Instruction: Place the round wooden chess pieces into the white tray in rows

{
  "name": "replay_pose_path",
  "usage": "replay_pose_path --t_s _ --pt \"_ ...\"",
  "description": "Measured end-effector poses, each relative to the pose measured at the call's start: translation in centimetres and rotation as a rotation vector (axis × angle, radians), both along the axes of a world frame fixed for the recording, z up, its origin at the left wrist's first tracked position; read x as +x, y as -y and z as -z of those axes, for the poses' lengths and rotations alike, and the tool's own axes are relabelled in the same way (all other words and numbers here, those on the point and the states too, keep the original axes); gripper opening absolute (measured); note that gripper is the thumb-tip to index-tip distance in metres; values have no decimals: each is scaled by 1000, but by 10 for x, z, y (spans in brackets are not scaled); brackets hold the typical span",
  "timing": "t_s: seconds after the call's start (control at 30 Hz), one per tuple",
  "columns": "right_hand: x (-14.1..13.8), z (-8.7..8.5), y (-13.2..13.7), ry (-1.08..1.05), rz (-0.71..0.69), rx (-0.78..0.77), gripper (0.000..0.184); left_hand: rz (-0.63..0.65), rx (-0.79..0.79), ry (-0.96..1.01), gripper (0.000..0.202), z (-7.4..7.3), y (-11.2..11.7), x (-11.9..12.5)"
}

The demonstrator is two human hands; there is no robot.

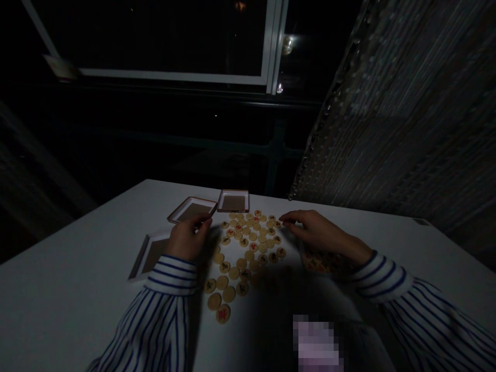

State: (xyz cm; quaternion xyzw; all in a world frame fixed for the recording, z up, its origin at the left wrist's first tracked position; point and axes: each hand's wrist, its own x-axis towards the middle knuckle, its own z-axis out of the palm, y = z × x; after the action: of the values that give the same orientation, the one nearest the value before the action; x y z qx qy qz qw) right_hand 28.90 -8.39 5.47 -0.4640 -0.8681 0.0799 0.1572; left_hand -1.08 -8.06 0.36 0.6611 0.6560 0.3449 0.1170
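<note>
Many round wooden xiangqi pieces (249, 256) lie spread over the white table (89, 258), some showing red or black characters and others blank sides. My left hand (188, 238) is at the left edge of the spread, fingers curled with thumb and index close together; whatever they may hold is hidden. Beside it are two shallow trays, a near tray (137, 258) partly covered by the hand and a tilted tray (174, 213) behind. Across the spread, my right hand (315, 230) reaches in with fingers extended, its fingertips at a black-marked piece (278, 224).
A third shallow tray (233, 191) stands at the table's far side. Under my right forearm lies a dark, patterned item (320, 266), hard to make out. A bead curtain (387, 129) hangs at the right, and a white-framed window (174, 76) is beyond the table. The room is dim.
</note>
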Motion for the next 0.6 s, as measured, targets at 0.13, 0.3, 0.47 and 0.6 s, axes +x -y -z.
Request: replay_pose_path --t_s 0.13,0.3,0.47,0.6 --pt "0 2 -5 19 28 -13 32 -56 48 28 35 5 -7 -1" --pt "-5 8 -16 58 22 -22 32 -50 114 -80 37 17 -6 4" --pt "-15 12 -32 123 6 -31 32 44 110 -95 39 24 -7 15" --pt "-22 10 -42 136 10 -38 32 134 75 -78 37 20 -7 25"
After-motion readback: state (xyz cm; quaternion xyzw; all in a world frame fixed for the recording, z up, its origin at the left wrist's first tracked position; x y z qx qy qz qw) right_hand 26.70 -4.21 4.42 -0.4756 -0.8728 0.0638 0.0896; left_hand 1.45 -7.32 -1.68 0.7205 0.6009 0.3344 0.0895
